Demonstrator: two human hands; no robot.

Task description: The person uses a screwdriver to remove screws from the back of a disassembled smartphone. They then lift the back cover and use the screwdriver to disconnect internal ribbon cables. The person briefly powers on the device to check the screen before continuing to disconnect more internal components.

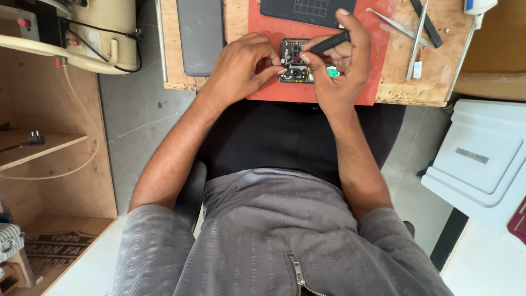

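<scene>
Grey-shirted lap below; at the tabletop's near edge, left hand (241, 68) pinches the opened phone (295, 61) steady, right hand (335, 68) grips a screwdriver (329, 43), tip on a screw—turning needs steady pressure.

A small electronics repair workshop. A worn wooden counter (416, 90) carries a red work mat (268, 33); on the mat lies an opened phone (295, 68), and to the mat's right lie metal tweezers (419, 33). Left of the mat rests a grey back panel (200, 35), farther left a cream machine (104, 33) with cables.
</scene>
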